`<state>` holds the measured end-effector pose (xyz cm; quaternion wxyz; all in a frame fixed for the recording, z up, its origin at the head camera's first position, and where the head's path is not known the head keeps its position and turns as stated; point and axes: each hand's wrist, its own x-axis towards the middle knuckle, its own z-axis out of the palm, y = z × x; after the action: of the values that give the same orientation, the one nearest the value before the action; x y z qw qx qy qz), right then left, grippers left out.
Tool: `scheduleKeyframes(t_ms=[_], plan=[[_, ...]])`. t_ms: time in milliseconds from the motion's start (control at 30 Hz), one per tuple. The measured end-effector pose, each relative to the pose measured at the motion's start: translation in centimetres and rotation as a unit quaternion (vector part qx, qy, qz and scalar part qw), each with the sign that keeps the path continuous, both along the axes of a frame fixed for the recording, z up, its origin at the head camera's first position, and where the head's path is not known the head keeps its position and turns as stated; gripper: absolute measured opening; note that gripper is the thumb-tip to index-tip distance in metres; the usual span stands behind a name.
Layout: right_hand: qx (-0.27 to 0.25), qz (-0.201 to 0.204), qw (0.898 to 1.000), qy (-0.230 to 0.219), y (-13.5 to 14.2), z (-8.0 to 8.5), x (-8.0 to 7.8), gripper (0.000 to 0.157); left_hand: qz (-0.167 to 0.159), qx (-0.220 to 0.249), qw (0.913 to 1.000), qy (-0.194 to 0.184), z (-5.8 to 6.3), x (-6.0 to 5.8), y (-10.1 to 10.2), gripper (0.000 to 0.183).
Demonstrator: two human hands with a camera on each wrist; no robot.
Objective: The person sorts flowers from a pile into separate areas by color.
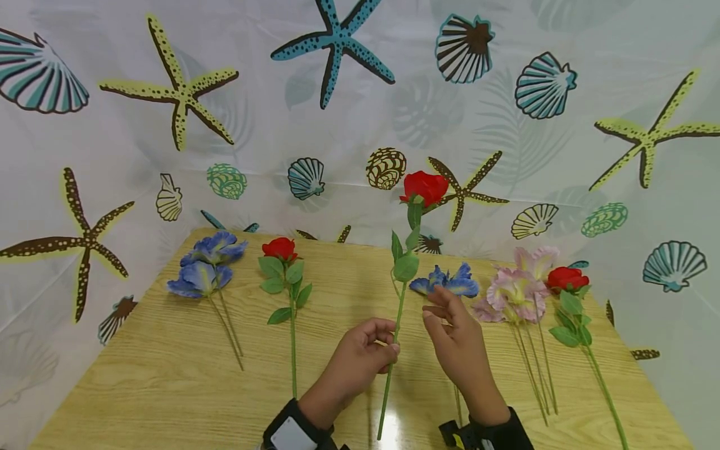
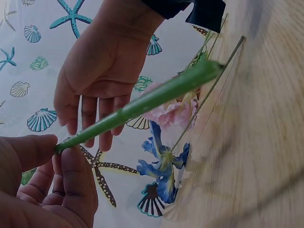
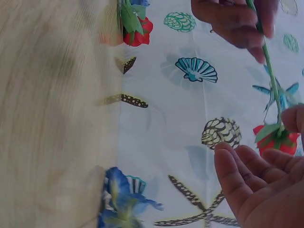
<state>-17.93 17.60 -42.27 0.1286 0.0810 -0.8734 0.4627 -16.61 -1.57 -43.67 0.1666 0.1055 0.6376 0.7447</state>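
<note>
My left hand pinches the green stem of a red rose between thumb and fingers, and the flower stands upright above the table. In the left wrist view the cut end of the rose stem points toward the camera. Just right of the stem is my right hand, its fingers relaxed and holding nothing. The right wrist view shows that hand palm up, near the rose's bloom. Behind it a blue iris-like flower lies on the table, its stem partly hidden by the right hand.
Two blue flowers and another red rose lie on the left of the wooden table. On the right are several pink flowers and a further red rose. A cloth printed with starfish and shells hangs behind.
</note>
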Motion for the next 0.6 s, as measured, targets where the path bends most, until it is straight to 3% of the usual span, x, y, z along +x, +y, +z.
scheduleKeyframes(t_ms=[133, 233, 367, 600], plan=[[0.031, 0.037, 0.998, 0.027, -1.0, 0.6, 0.7, 0.059, -0.004, -0.004, 0.9999, 0.009, -0.2, 0.2, 0.5, 0.028], [0.033, 0.048, 0.997, 0.047, -1.7, 1.0, 1.1, 0.052, -0.012, -0.017, 0.9995, 0.025, -0.4, 0.5, 0.7, 0.023], [0.007, 0.049, 0.997, 0.059, -2.6, 1.3, 1.5, 0.040, -0.016, -0.032, 0.9978, 0.056, -0.6, 0.7, 1.0, 0.017], [-0.058, 0.042, 0.997, 0.022, -3.0, 1.6, 2.0, 0.043, -0.007, -0.050, 0.9961, 0.072, -0.6, 0.9, 1.3, 0.015]])
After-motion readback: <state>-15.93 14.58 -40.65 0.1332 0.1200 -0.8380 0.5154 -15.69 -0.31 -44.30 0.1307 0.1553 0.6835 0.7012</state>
